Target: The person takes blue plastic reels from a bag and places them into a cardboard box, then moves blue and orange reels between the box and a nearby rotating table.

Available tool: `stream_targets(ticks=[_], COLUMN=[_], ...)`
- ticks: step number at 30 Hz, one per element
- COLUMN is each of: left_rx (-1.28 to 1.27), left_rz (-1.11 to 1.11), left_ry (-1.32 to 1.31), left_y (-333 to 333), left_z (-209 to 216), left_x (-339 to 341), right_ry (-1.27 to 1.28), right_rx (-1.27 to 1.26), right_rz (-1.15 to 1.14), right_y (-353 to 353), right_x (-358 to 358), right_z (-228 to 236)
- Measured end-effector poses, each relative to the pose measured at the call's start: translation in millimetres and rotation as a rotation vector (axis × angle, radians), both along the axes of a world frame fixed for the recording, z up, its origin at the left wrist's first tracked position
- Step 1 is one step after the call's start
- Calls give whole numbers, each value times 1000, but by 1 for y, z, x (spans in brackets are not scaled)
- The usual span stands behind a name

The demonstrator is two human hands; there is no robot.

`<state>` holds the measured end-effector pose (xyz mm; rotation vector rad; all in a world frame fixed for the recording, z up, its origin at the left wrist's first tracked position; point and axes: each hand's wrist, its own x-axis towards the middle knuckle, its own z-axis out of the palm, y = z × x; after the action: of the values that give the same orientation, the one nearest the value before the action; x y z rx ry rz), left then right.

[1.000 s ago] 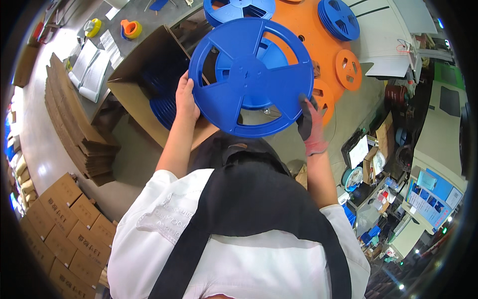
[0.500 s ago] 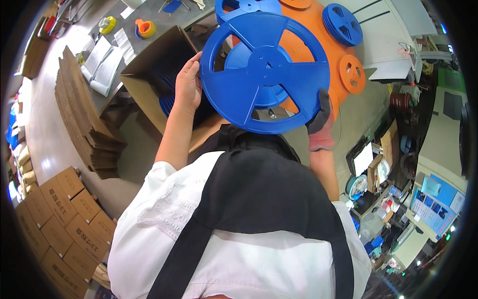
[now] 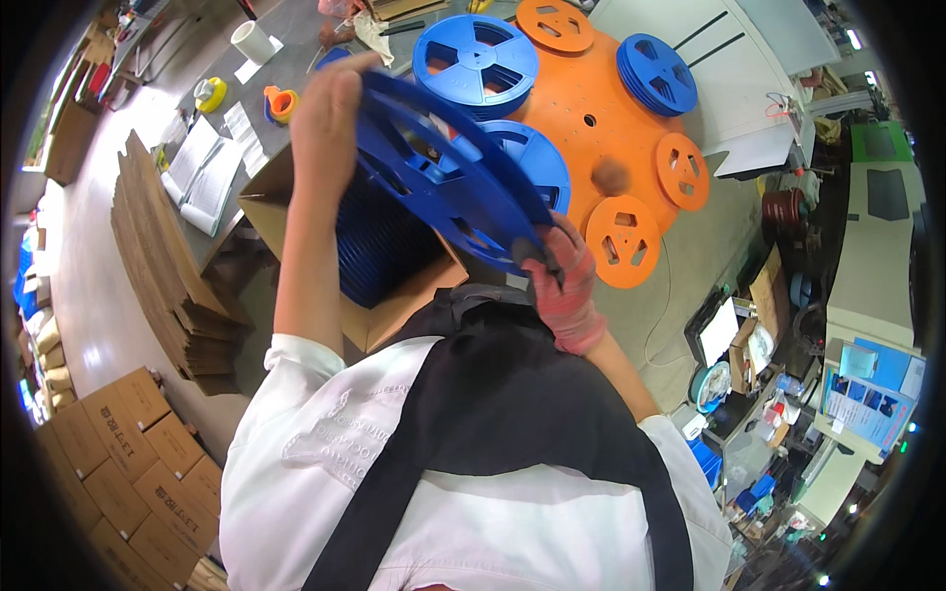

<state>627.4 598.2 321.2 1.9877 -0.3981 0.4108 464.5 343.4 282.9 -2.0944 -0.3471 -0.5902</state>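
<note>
Head view: the blue reel (image 3: pixel 448 202) is tilted steeply, partly over the open carton (image 3: pixel 409 295). Left hand (image 3: pixel 327 128) and gloved right hand (image 3: pixel 570 291) hold opposite rim sections — each grip closed on it — presumably to steady so wide a disc.

The held reel (image 3: pixel 460 203) is deep blue. The disc (image 3: pixel 682 172) at two o'clock is orange, the apron (image 3: pixel 493 394) at six black.

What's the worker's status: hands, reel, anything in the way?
Left hand, gloved right hand: gripping blue reel. Reel tilted. Partly blocks view of open carton.
</note>
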Motion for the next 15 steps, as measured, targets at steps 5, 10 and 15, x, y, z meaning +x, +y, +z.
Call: stream_targets(ticks=[5,10,15], left_rx=[456,348,57], left_rz=[-178,-189,-153], left_ry=[-392,-317,-63], left_y=[-79,-100,-62], left_z=[-3,1,-9], left_x=[-68,-92,-54], right_ry=[138,145,-6], right_rx=[-148,-237,-272], right_rz=[-25,-65,-34], right_y=[1,-9,-29], right_x=[2,-9,-30], right_z=[11,14,24])
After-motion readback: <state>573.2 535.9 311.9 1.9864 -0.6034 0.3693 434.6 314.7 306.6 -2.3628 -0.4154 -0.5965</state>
